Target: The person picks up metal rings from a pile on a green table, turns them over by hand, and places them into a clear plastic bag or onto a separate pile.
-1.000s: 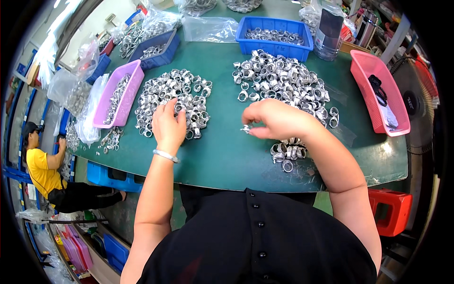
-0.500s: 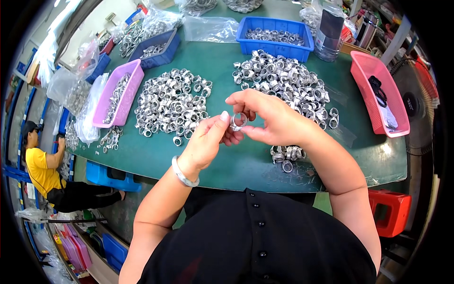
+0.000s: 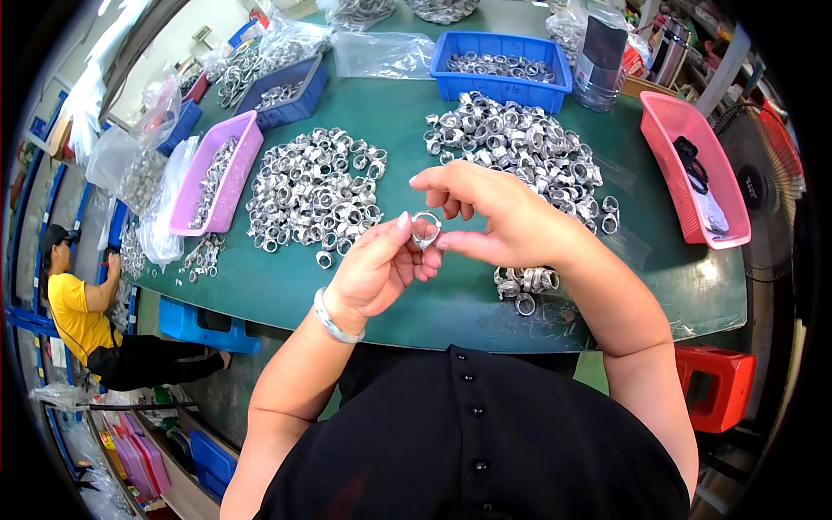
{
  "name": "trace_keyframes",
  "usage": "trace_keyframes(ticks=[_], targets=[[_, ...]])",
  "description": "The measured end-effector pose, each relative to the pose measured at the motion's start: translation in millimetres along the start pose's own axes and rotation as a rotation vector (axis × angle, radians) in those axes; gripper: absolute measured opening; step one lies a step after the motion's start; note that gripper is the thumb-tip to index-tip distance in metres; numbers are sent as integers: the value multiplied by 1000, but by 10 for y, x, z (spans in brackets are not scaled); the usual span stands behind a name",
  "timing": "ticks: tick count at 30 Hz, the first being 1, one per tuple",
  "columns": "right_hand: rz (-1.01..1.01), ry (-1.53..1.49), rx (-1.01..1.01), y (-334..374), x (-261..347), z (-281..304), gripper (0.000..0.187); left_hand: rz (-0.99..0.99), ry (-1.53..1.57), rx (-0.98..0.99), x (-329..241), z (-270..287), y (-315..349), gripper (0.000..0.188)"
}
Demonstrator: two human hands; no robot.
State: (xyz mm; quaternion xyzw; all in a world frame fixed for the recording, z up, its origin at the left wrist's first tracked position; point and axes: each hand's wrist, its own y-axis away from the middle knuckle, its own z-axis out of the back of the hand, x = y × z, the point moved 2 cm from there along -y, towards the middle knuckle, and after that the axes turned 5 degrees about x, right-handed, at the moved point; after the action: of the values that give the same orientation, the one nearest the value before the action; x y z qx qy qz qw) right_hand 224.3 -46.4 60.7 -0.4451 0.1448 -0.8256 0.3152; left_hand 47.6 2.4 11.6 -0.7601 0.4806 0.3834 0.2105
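Observation:
A silver metal ring point(image 3: 425, 230) is pinched between the thumb and fingers of my left hand point(image 3: 374, 267), above the middle of the green table. My right hand point(image 3: 507, 217) hovers just to the right of it. Its fingers are curved and spread from the thumb, whose tip is close to the ring; whether they touch I cannot tell. To the left of my hands lies a pile of silver rings point(image 3: 303, 186). A larger pile point(image 3: 507, 134) sits beyond my right hand. A small cluster of rings point(image 3: 526, 284) lies below my right wrist.
A blue bin point(image 3: 501, 91) of rings stands at the back, a pink basket point(image 3: 732, 221) at the right. A purple basket point(image 3: 184, 212) and another blue bin point(image 3: 286, 111) stand on the left. A clear bottle point(image 3: 598, 87) is behind. A person in yellow point(image 3: 74, 303) stands far left.
The ring has turned and now shows its round opening above my left fingers. My right fingers have come away from it and spread apart. The piles look the same.

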Motion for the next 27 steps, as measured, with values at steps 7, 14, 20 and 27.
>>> trace_keyframes(ticks=[7, 14, 20, 27], targets=[[-43, 2, 35, 2, -8, 25, 26, -44, -80, 21, -10, -7, 13, 34], [-41, -41, 30, -1, -8, 24, 13, -56, -87, -20, 1, -50, 12, 30], [-66, -67, 24, -5, 3, 0, 14, -280, -56, -28, 0, -46, -9, 23], [-5, -34, -12, -8, 17, 4, 16, -413, -145, -3, 37, 17, -2, 35]])
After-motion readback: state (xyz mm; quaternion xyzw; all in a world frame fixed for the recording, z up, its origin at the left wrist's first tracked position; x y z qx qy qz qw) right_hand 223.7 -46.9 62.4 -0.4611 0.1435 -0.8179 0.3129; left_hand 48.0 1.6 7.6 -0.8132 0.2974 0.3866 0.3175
